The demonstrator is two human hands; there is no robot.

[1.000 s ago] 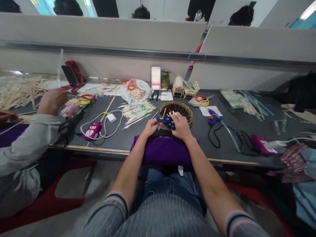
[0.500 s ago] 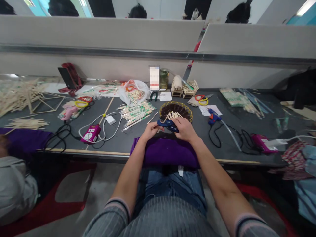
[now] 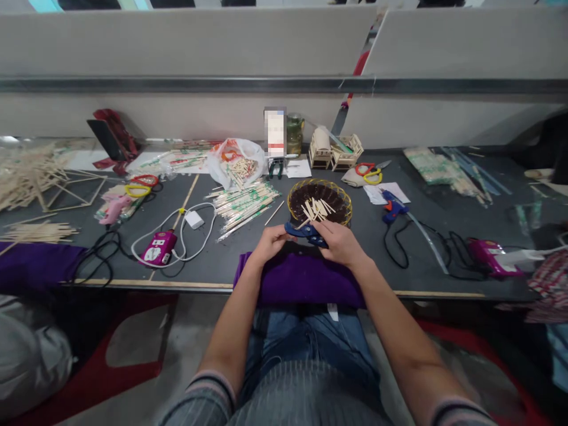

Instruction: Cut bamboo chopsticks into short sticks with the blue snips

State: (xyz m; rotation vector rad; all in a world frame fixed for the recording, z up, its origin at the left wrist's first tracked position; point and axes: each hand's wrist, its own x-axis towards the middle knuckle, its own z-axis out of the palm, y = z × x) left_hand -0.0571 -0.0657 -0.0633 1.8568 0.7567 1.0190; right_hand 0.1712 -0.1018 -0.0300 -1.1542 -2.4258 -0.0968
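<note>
My right hand [image 3: 339, 241] is closed around a blue hand cutter [image 3: 306, 232], which lies crosswise between my two hands. My left hand [image 3: 270, 244] is pinched at the cutter's left end, on a thin wooden stick [image 3: 303, 225] that pokes out past the cutter; most of the stick is hidden. Just beyond sits a round dark brown basket [image 3: 295, 197] with a yellow rim. Short pieces of stick [image 3: 318, 208] lie inside it. Below my hands, a folded purple cloth [image 3: 306, 278] rests at the table edge.
Wrapped sticks [image 3: 246, 207] and a plastic bag of short pieces [image 3: 239, 163] lie to the left. Behind the basket stand a phone [image 3: 276, 133], a jar [image 3: 294, 135] and small wooden models [image 3: 335, 151]. Glue guns [image 3: 393, 207] with cords and scissors [image 3: 370, 173] lie around.
The view has tilted down slightly. My right hand and the cutter have drawn back from the basket, and more of the short pieces inside now show.
</note>
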